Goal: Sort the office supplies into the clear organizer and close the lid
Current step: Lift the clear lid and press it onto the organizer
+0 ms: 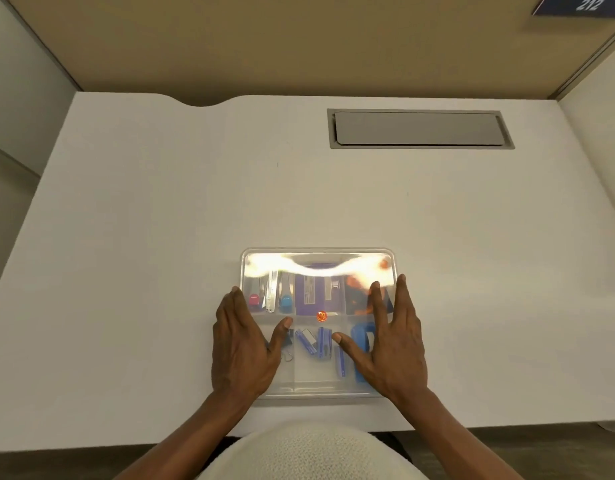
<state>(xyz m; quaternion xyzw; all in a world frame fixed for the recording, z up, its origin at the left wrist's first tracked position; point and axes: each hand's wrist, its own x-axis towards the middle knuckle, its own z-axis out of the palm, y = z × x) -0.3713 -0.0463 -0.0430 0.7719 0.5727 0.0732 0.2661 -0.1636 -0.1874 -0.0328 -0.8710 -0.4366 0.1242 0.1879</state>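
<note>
Centrally, near the white desk's (pixel 160 237) front edge, lies the clear organizer (pixel 318 323), its lid (pixel 320 268) down and glaring along the far side. Both hands rest flat and open on it: left hand (pixel 242 344) at the left edge, right hand (pixel 392 344) on the right part. Blue staple strips (pixel 321 342), a purple box (pixel 314 294) and 1 orange bead (pixel 321 316) show through.

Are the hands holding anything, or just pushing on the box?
Nothing is gripped. The left hand and right hand lie flat, fingers spread, on the lid of the clear organizer.
</note>
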